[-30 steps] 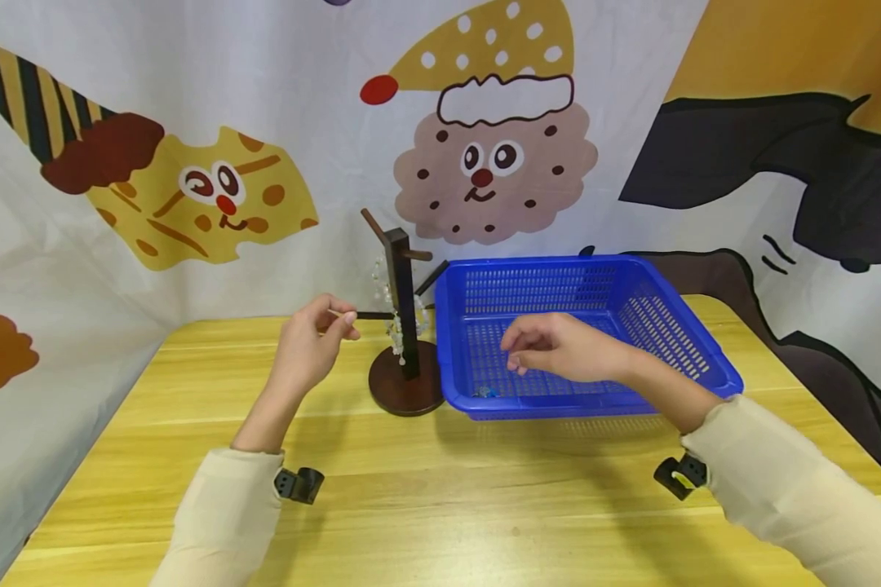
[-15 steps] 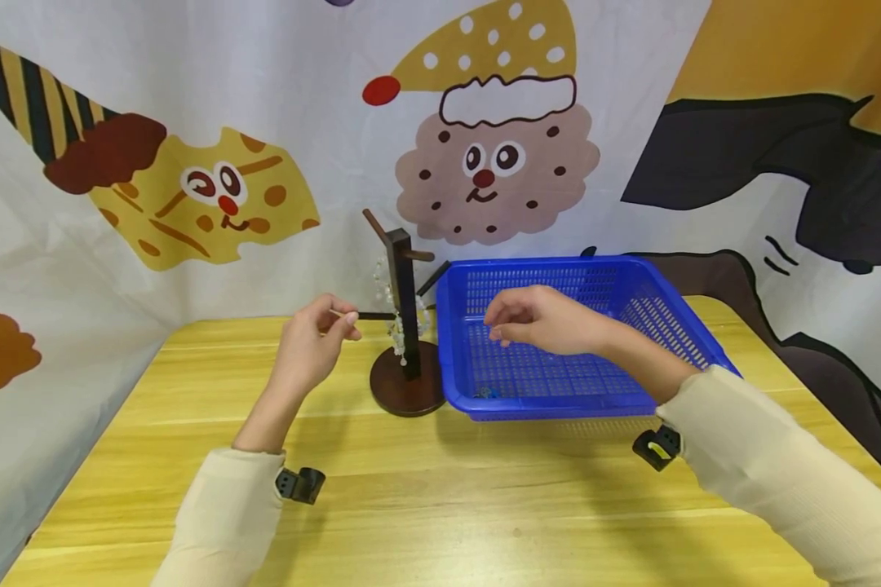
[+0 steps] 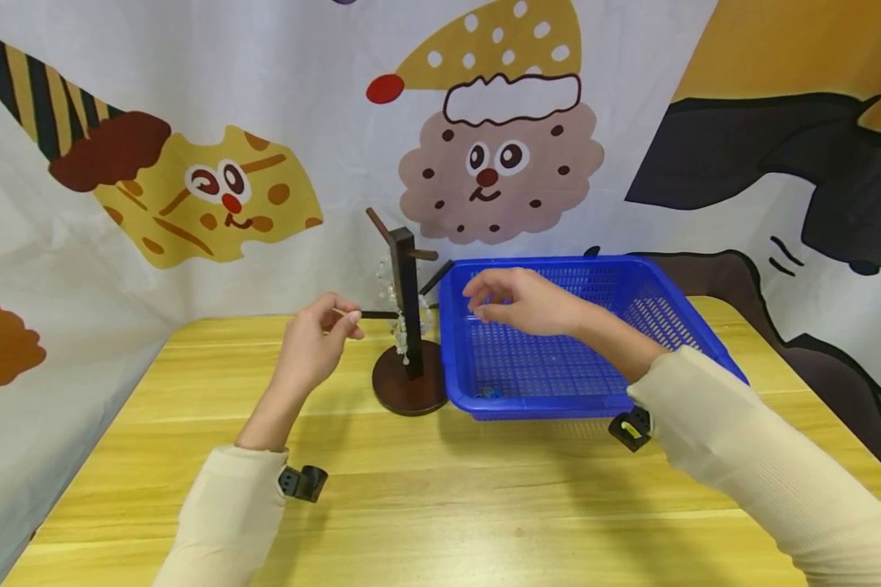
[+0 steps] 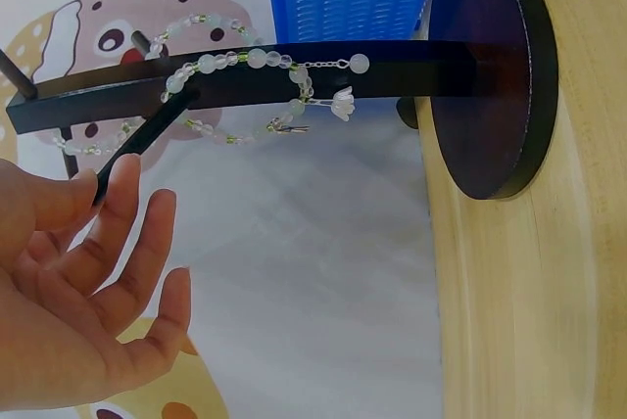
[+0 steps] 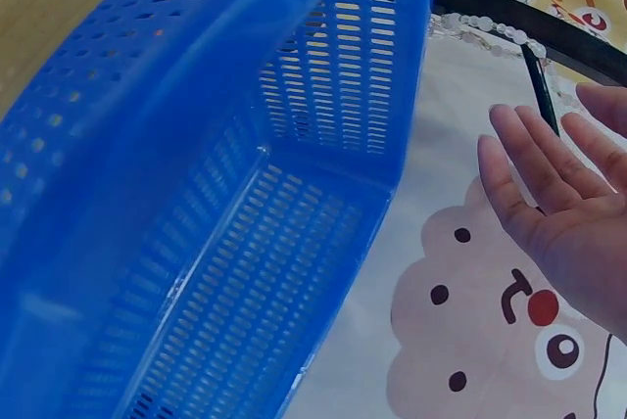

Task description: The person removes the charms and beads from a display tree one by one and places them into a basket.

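A dark wooden jewelry stand [image 3: 409, 326] with a round base [image 3: 409, 395] stands upright at the back of the table. My left hand [image 3: 312, 342] pinches the outer end of its left peg [image 4: 147, 132] between thumb and index finger, the other fingers spread. On that peg hangs a bracelet of clear and pale green beads [image 4: 257, 59] with a white flower charm [image 4: 342, 103]. Another beaded bracelet [image 5: 487, 23] hangs at the peg on the stand's other side. My right hand [image 3: 524, 302], fingers loosely bent and holding nothing, hovers over the basket's left part, close to that peg [image 5: 541, 91].
A blue plastic basket [image 3: 558, 405] with perforated walls stands right beside the stand. Small blue and pale pieces [image 3: 489, 393] lie in its near left corner. Behind the wooden table [image 3: 440, 505] hangs a white cloth [image 3: 338, 98] printed with cartoon figures.
My right hand has moved left and farther back over the basket, toward the stand. My left hand keeps its pinch on the peg.
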The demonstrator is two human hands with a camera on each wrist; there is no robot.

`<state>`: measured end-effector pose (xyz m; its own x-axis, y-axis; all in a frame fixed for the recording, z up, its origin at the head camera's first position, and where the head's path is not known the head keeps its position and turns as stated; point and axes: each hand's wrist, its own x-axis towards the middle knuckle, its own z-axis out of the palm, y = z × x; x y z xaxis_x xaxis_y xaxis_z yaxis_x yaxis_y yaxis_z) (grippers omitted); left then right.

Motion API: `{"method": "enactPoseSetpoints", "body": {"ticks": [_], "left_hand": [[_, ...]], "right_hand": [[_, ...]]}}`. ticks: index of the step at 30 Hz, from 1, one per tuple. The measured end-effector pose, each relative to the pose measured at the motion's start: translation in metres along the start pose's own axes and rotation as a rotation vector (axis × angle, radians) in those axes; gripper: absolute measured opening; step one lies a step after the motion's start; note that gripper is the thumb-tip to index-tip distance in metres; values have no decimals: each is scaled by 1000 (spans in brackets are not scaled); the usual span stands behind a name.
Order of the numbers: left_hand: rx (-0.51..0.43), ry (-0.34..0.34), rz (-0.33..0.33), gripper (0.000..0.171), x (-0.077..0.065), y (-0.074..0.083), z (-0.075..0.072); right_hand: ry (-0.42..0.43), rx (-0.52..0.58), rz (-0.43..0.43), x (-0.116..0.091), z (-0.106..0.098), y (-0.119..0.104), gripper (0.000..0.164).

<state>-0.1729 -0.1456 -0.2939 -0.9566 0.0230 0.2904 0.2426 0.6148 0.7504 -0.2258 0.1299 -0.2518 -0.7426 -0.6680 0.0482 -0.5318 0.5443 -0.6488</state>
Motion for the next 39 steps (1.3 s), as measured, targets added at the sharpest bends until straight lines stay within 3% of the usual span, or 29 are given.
{"method": "enactPoseSetpoints", "body": {"ticks": [6,13,25,39], "left_hand": [[-3,2,6,16,0,0,0],[-2,-4,-2,16,0,-1,1],[-1,4,7,17,1,-2,1],[1,18,19,16,2,-2,2]], "right_hand": [[12,-50,-1,9,-4,-5,36],[21,-33,5,19,-6,-5,45],[14,-5,6,26,-9,-3,48],[11,-53,22,27,-7,-2,47]]}}
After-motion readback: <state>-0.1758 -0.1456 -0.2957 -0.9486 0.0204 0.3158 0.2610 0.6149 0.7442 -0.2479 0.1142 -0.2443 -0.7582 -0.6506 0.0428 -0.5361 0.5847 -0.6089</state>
